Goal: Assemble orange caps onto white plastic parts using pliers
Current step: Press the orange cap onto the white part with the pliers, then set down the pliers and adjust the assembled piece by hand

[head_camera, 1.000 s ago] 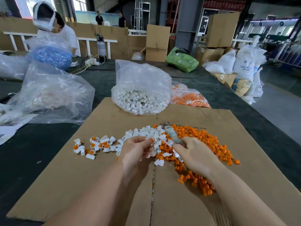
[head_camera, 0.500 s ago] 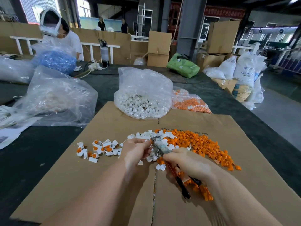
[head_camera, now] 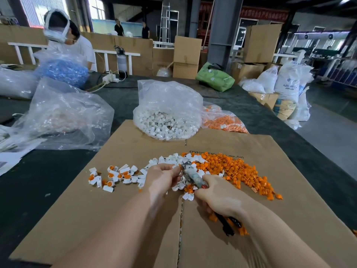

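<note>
Here, at the centre of the frame, the fingertips of the left hand (head_camera: 162, 176) are pinched together on a small part at the nose of the grey-headed, dark-handled pliers (head_camera: 193, 176); the part itself is too hidden to identify. The right hand (head_camera: 218, 198) is wrapped closed around the pliers' handles, whose dark ends stick out below the wrist. Just beyond the fingers lies a loose heap of small white plastic parts (head_camera: 173, 159), touching a wider spread of small orange plastic caps (head_camera: 237, 169) to its right. Left of the hands sits a cluster of white parts fitted with orange caps (head_camera: 112, 176). All rest on a flat brown cardboard sheet (head_camera: 96, 219). At upper centre stands a clear plastic bag of white parts (head_camera: 168, 113).
</note>
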Motion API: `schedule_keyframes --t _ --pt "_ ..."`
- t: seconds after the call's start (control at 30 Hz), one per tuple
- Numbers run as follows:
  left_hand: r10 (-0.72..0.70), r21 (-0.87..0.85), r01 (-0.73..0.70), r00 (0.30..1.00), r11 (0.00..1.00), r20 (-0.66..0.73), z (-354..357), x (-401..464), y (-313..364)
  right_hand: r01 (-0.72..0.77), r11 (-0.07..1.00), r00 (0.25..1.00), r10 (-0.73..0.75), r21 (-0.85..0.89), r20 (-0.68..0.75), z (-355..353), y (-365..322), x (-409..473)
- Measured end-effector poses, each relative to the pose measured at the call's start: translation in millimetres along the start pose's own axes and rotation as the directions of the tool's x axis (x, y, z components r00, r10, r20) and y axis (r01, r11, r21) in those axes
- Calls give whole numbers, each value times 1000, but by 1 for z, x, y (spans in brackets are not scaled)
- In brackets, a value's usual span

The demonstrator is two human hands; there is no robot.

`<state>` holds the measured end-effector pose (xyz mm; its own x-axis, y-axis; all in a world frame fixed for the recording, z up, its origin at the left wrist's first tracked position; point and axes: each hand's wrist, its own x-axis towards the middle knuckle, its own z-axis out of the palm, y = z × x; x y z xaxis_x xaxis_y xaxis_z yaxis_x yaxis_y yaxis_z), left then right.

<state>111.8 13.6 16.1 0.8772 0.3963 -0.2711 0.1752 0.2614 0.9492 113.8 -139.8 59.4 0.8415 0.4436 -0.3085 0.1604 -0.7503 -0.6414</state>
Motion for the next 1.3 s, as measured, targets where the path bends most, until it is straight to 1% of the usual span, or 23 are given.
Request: schedule_keyframes --t 0.1,0.2,0.27,0.33,0.4,0.43,0.47,0.5,0.53,0.6,0.77,0.87,0.97,1.03,1.07,1.1,1.13,1.17,1.23,1.27,1.3 --pt "3 18 -3 1000 1000 0 0 -1 -2 21 998 999 -23 -56 -48 4 4 1" --pt "-2 27 2 1000 1000 -2 0 -1 -4 50 993 990 -63 -104 -125 9 7 1" --pt "3 31 -3 1000 1000 -12 -1 0 -3 65 996 985 -74 -61 -155 11 8 0" --pt "9 50 -8 1000 999 -12 -2 -3 -4 49 999 981 -51 -13 -187 11 12 -2" --pt "13 17 -12 1000 1000 -13 -2 -8 -5 7 999 960 -18 -42 -279 9 19 -1" --pt "25 -1 -25 1000 1000 -18 -3 -11 -7 -19 996 939 -13 -88 -343 7 23 1" --pt "57 20 -56 998 998 -21 -4 -13 -10 -51 987 913 -15 -153 -407 5 27 3" --pt "97 107 -94 995 990 -17 -5 -14 -13 -91 971 886 -23 -221 -464 3 33 7" --pt "142 231 -140 990 963 6 -7 -15 -16 -134 950 861 -30 -283 -508 0 38 10" --pt "206 419 -211 977 883 57 -10 -14 -22 -212 905 828 -34 -369 -559 -4 49 16" --pt "274 534 -300 953 790 131 -11 -11 -30 -323 776 829 -44 -542 -557 -6 68 26" --pt "288 545 -320 946 775 146 -12 -8 -33 -335 752 827 -54 -568 -560 -5 75 30" --pt "317 592 -357 932 723 175 -13 -7 -38 -365 717 820 -54 -594 -569 -2 79 33" --pt "330 598 -373 925 709 186 -14 -6 -39 -391 702 811 -43 -596 -583 2 76 33" --pt "338 602 -382 922 701 191 -15 -6 -40 -392 695 802 -63 -603 -594 4 73 32" --pt "344 605 -388 919 696 193 -16 -5 -40 -372 691 789 -116 -620 -603 8 69 30" --pt "347 600 -388 919 700 190 -16 -5 -41 -316 704 771 -199 -635 -605 12 64 29" --pt "348 587 -385 920 712 180 -16 -5 -41 -209 743 738 -307 -635 -601 18 58 27" --pt "362 565 -382 920 731 153 -16 -5 -41 53 798 629 -493 -600 -601 37 50 26" --pt "371 563 -387 917 730 150 -17 -5 -41 155 796 588 -551 -585 -593 47 46 24" --pt "375 559 -396 913 728 158 -17 -5 -40 225 788 569 -584 -574 -579 56 43 24"
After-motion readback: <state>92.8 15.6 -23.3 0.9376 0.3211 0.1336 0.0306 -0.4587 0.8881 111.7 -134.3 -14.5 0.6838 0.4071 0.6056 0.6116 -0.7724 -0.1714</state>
